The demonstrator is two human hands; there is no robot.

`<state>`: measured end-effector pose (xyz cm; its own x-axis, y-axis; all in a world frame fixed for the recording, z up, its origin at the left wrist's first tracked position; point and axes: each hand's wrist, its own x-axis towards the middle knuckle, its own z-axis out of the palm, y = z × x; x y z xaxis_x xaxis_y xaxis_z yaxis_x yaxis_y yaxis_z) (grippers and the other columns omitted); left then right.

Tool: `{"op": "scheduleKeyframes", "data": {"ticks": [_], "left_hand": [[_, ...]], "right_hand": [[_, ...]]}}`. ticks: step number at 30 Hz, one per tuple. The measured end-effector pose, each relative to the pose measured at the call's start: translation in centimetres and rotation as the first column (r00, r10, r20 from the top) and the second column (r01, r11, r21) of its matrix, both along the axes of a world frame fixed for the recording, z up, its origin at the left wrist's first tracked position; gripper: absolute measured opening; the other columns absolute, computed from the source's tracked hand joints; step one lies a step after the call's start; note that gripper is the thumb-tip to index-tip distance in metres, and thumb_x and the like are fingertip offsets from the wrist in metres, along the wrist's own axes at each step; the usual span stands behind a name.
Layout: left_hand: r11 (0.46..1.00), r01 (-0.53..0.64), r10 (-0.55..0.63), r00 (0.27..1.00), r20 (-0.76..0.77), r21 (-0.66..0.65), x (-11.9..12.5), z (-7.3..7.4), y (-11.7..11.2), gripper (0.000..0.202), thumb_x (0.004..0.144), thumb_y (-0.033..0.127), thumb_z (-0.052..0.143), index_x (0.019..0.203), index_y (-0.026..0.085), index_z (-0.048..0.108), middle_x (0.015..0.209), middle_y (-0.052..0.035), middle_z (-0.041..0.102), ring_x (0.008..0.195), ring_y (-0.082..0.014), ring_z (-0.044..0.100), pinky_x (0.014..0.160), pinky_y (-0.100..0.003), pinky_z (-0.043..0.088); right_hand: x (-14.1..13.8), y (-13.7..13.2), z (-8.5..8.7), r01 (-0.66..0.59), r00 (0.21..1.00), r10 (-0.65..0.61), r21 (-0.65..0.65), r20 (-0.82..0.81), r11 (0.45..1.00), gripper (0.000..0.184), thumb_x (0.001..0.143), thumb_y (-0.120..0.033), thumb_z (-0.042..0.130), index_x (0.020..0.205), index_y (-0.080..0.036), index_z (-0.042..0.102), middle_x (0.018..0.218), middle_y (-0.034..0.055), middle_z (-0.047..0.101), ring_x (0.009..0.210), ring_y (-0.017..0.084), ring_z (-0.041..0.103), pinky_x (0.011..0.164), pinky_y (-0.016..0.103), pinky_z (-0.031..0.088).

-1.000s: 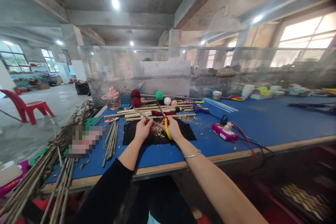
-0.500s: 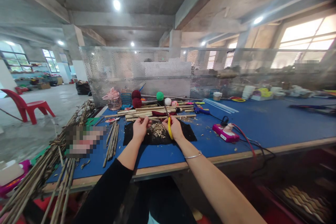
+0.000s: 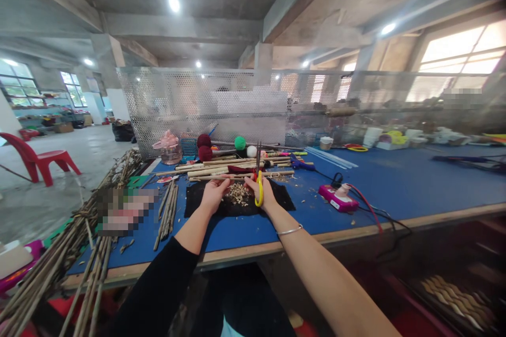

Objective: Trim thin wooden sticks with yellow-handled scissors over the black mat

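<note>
My left hand (image 3: 213,194) is closed on a short thin stick (image 3: 233,177) that runs across to my right hand. My right hand (image 3: 264,192) grips yellow-handled scissors (image 3: 259,181), their blades pointing up and away. Both hands hover over a black cloth (image 3: 280,201) on the blue table (image 3: 395,184). A small heap of wood chips (image 3: 238,195) lies on the cloth between my hands. A thin bracelet (image 3: 289,231) circles my right wrist.
Long sticks (image 3: 237,167) lie in a row behind the cloth, with yarn balls (image 3: 204,154) and a pink jar (image 3: 171,150). A pink glue gun (image 3: 340,199) with a cable sits to the right. A stick bundle (image 3: 168,213) lies left; a perforated metal screen (image 3: 190,105) stands behind.
The scissors have swung from leaning left over the stick to pointing nearly straight up. The stick piece in my left hand has turned from slanted to level.
</note>
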<state>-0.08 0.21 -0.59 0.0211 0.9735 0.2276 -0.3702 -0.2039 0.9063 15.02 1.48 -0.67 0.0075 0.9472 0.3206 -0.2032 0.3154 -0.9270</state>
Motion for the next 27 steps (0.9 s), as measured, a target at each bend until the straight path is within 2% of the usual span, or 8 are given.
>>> {"op": "scheduleKeyframes", "data": {"ticks": [5,12,15,20,27], "left_hand": [[0.999,0.012,-0.007,0.990,-0.142,0.040,0.3,0.0,-0.5,0.032,0.059,0.034,0.068,0.087,0.017,0.063,0.087,-0.0050,0.064,0.085,-0.0177,0.058,0.066,-0.024,0.045],[0.997,-0.001,0.018,0.973,-0.229,0.075,0.4,0.2,-0.8,0.029,0.062,0.036,0.064,0.086,0.019,0.064,0.084,-0.0037,0.064,0.084,-0.0174,0.058,0.068,-0.025,0.045],[0.996,0.006,0.014,0.972,-0.233,0.087,0.4,0.1,-0.7,0.030,0.063,0.036,0.064,0.086,0.019,0.063,0.084,-0.0036,0.064,0.084,-0.0175,0.058,0.067,-0.025,0.045],[0.998,0.023,-0.010,0.982,-0.186,0.066,0.3,0.0,-0.5,0.030,0.061,0.036,0.065,0.085,0.018,0.062,0.089,-0.0041,0.063,0.089,-0.0187,0.058,0.067,-0.025,0.045],[0.998,0.002,0.010,0.976,-0.218,0.057,0.5,0.9,-1.4,0.025,0.061,0.033,0.065,0.082,0.019,0.063,0.085,-0.0038,0.064,0.085,-0.0185,0.059,0.065,-0.024,0.045]], "right_hand": [[0.2,0.6,-0.4,0.045,0.995,-0.049,-0.044,-0.084,0.998,0.041,0.047,-0.035,0.073,0.067,-0.020,0.041,0.048,-0.0075,0.047,0.043,0.010,0.048,0.042,0.021,0.033],[0.0,0.4,-0.1,0.063,0.988,-0.076,-0.098,-0.137,0.993,0.040,0.044,-0.029,0.073,0.067,-0.020,0.042,0.045,-0.0078,0.047,0.043,0.012,0.050,0.036,0.019,0.029],[0.0,-0.1,0.4,0.029,0.981,-0.056,-0.144,-0.185,0.989,0.038,0.044,-0.025,0.071,0.066,-0.020,0.042,0.044,-0.0074,0.048,0.044,0.012,0.051,0.035,0.018,0.028],[0.2,-0.1,0.5,-0.036,0.964,-0.015,-0.186,-0.267,0.982,0.032,0.045,-0.023,0.067,0.067,-0.020,0.043,0.053,-0.0022,0.058,0.048,0.014,0.054,0.033,0.018,0.027],[0.2,0.1,0.3,-0.053,0.960,0.002,-0.176,-0.279,0.983,0.036,0.045,-0.027,0.071,0.065,-0.019,0.041,0.051,-0.0023,0.057,0.045,0.012,0.052,0.033,0.017,0.028]]}}
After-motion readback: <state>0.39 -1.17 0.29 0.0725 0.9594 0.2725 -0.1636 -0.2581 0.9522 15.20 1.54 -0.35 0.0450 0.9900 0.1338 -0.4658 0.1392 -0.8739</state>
